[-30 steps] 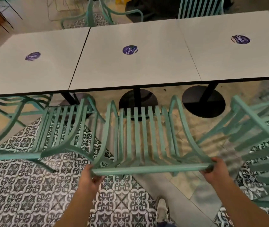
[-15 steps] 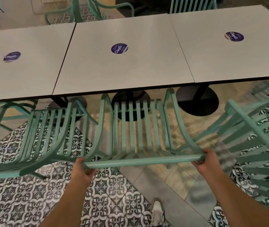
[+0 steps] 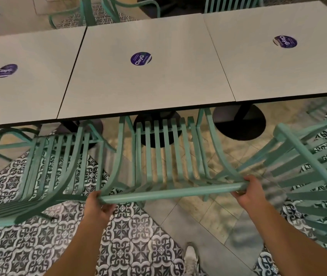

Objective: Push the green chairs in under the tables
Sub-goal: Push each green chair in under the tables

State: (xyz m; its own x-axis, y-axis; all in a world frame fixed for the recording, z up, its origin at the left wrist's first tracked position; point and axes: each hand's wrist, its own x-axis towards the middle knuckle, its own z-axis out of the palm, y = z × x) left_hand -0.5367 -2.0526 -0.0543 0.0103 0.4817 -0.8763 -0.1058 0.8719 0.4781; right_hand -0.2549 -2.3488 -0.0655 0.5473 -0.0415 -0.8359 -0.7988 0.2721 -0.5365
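Note:
A green slatted chair [image 3: 164,156] stands in front of me, facing the middle white table [image 3: 158,92]. The front of its seat reaches just under the table's near edge. My left hand [image 3: 99,206] grips the left end of the chair's top back rail. At the rail's right end my right hand [image 3: 250,194] grips it too. A second green chair [image 3: 45,172] stands close on the left, its seat outside the left table [image 3: 23,96]. A third green chair [image 3: 314,172] stands at the right, turned at an angle and away from the right table [image 3: 288,72].
Black round pedestal bases [image 3: 240,124] stand under the tables. More green chairs [image 3: 103,8] sit on the far side. The floor is patterned tile with a plain strip, and my white shoe [image 3: 191,259] is below the held chair.
With both hands still gripping the back rail, the middle chair has slid forward, so its seat front now sits under the table edge. The view has moved closer to the tables.

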